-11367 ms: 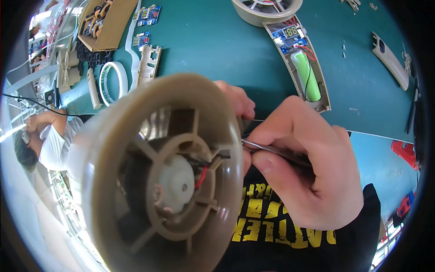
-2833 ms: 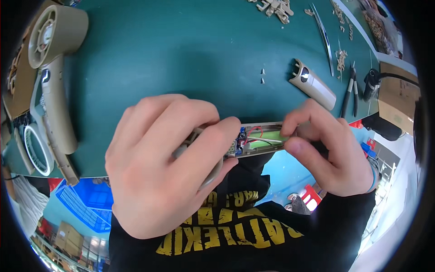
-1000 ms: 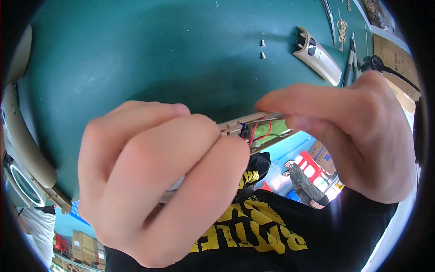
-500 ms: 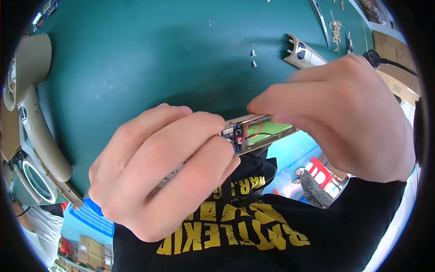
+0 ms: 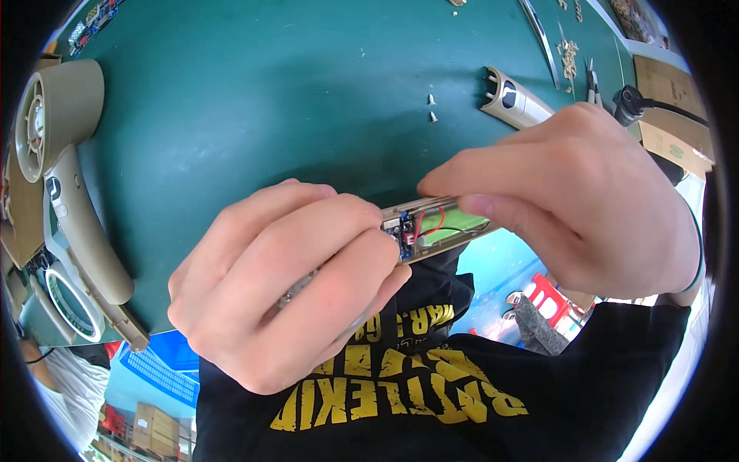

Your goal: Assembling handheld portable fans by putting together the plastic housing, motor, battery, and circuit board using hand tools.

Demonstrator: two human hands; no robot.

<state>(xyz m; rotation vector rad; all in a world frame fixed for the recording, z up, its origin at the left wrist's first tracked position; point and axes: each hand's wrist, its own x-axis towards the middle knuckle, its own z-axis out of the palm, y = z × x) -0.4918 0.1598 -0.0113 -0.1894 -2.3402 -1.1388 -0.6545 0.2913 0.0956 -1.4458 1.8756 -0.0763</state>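
Observation:
My left hand (image 5: 289,285) is closed around the left part of an opened beige fan handle (image 5: 431,255), covering most of it. Inside the handle lie a small blue circuit board (image 5: 393,231), red and black wires (image 5: 436,219) and a green battery (image 5: 454,225). At the handle's right end, my right hand (image 5: 570,204) is closed, its thumb over the battery and its index fingertip at the far edge. Two small screws (image 5: 432,108) lie on the green table beyond. A loose beige handle shell (image 5: 517,98) rests behind my right hand.
A beige handheld fan (image 5: 81,123) and a white ring (image 5: 75,302) are at the left. Tweezers (image 5: 541,38), pliers (image 5: 593,81) and small loose parts (image 5: 569,58) lie at the far right. Cardboard boxes (image 5: 670,100) stand beyond. A blue crate (image 5: 163,369) sits below the table edge.
The view has shifted slightly, so table items sit a little further right or lower. Both hands keep their hold on the handle; the left appears slightly further right.

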